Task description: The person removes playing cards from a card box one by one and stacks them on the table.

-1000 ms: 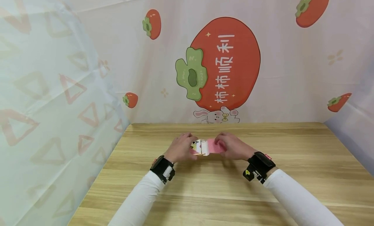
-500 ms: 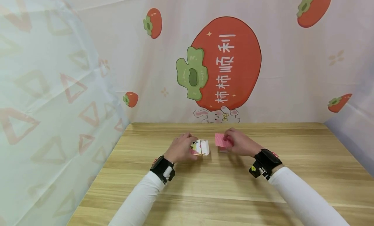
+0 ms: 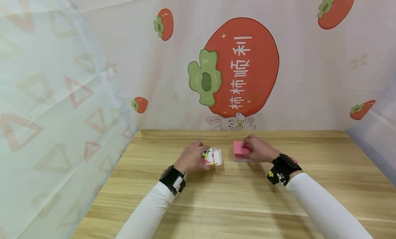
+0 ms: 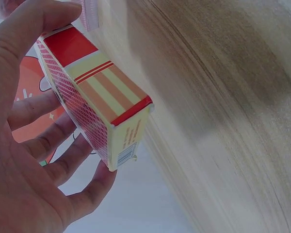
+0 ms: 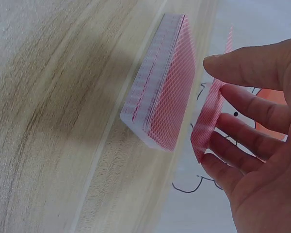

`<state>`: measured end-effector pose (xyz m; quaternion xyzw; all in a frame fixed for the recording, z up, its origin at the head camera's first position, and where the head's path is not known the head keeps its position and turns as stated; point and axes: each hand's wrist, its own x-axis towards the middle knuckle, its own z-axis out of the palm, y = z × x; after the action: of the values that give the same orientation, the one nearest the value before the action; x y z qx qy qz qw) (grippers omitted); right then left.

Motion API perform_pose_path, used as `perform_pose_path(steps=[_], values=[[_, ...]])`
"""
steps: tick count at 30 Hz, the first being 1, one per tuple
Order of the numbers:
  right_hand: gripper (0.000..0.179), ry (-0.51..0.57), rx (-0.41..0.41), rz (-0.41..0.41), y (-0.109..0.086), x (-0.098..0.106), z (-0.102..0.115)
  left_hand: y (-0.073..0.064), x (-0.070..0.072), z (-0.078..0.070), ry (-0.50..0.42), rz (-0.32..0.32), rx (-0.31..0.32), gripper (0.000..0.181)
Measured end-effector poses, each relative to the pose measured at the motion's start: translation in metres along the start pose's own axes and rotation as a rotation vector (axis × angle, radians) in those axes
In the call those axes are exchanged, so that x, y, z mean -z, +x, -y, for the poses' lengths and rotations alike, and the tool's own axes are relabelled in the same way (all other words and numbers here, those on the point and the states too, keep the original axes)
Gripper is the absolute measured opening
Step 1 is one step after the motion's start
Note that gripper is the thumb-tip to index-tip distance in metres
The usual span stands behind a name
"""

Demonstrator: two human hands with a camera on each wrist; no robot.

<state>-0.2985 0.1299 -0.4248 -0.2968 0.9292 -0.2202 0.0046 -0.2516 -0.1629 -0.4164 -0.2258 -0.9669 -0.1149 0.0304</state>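
Note:
My left hand [image 3: 192,157] grips a small playing card box [image 3: 213,156] with its flap open toward the right. In the left wrist view the card box [image 4: 99,92] shows a striped side and a barcode end, with thumb and fingers on opposite edges. To the right of the box, my right hand [image 3: 260,149] pinches a thin red-patterned playing card [image 3: 239,146] between thumb and fingers. Beneath that card sits a neat deck of playing cards [image 5: 160,92] on the table, back side up. In the right wrist view a gap separates the held card [image 5: 207,119] from the deck.
Both hands work near the back of a wooden table [image 3: 216,204]. Behind it hangs a pale cloth backdrop [image 3: 303,94] printed with persimmons and a rabbit; more cloth covers the left side.
My right hand has moved right from the box's open end, carrying the card over to the deck, which has come into view. The left hand and box stay nearly still.

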Motion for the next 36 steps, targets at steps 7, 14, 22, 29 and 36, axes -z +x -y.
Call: perform_pose_path(steps=[7, 14, 22, 29, 36], values=[[0.027, -0.005, -0.009, 0.036, 0.002, -0.001, -0.006, -0.001, 0.0, 0.0, -0.008, 0.001, 0.001, 0.07], [0.025, -0.001, 0.001, 0.069, 0.005, -0.005, -0.008, -0.001, -0.003, 0.001, 0.003, 0.007, 0.006, 0.071], [0.023, -0.002, 0.038, 0.075, 0.007, -0.009, -0.012, 0.0, -0.004, 0.003, -0.006, 0.002, 0.001, 0.071], [0.023, 0.005, 0.048, 0.084, 0.007, -0.011, -0.011, 0.0, -0.003, 0.002, -0.002, 0.01, 0.003, 0.071], [0.024, 0.004, 0.034, 0.103, 0.008, -0.011, -0.009, 0.0, -0.003, 0.004, -0.01, 0.011, 0.008, 0.071]])
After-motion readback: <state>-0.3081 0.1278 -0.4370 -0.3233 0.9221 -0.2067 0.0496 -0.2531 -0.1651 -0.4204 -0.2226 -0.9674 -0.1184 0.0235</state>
